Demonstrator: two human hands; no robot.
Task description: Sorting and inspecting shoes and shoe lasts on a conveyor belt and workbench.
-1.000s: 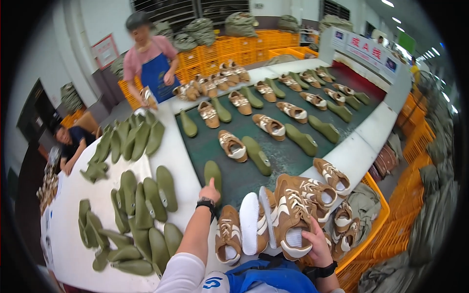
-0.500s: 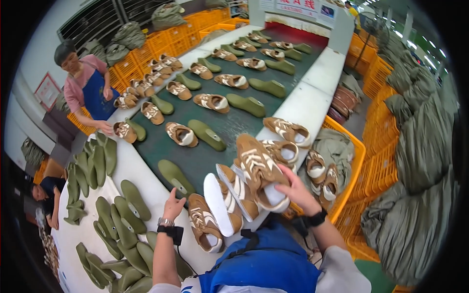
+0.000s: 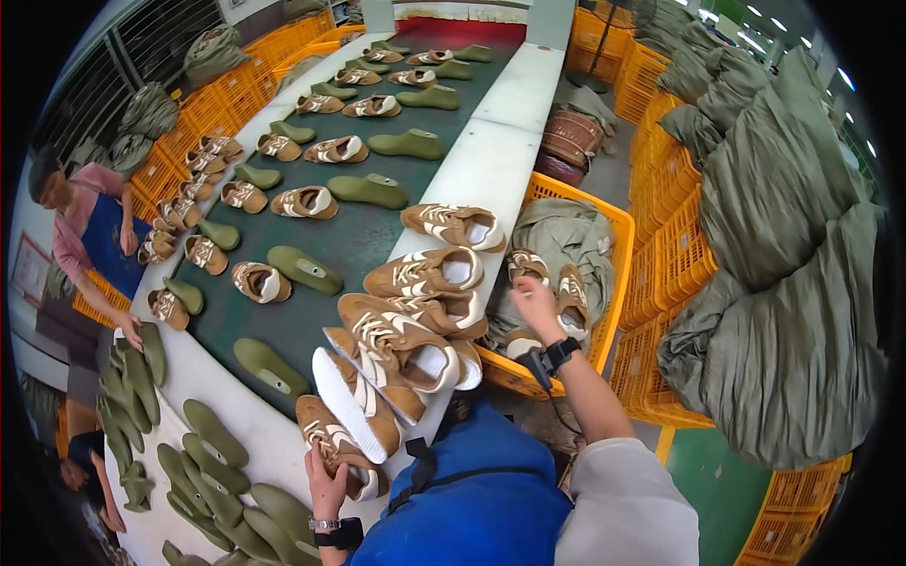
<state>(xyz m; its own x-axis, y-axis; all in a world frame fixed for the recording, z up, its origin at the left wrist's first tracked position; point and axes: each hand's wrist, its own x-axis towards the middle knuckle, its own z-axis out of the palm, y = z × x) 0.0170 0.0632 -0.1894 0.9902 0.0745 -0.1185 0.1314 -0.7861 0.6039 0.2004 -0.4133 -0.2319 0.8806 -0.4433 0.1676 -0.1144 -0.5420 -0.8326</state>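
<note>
My left hand (image 3: 327, 486) has its fingers apart against the side of a brown sneaker (image 3: 326, 429) with cream stripes, at the front of the white table edge. Beside it a white-soled sneaker (image 3: 354, 401) lies on its side. Another sneaker (image 3: 401, 344) rests over neighbouring shoes in the row. To the right, my right hand (image 3: 536, 307) reaches down into a yellow crate (image 3: 618, 274), its fingers curled at the heel of a brown sneaker (image 3: 527, 265). Two more sneakers lie near that hand, one (image 3: 573, 300) right of it.
A dark green conveyor (image 3: 236, 321) carries sneakers and green shoe lasts. More green lasts (image 3: 212, 434) are heaped on the white table (image 3: 170, 424) at left. A co-worker (image 3: 90, 226) in a blue apron stands at the far left. Stacked yellow crates with grey-green cloths (image 3: 783, 236) line the right.
My right hand has let go of a sneaker, now lying on the row, and moved right into the crate. My left hand has come down to the front sneaker. The view has shifted right.
</note>
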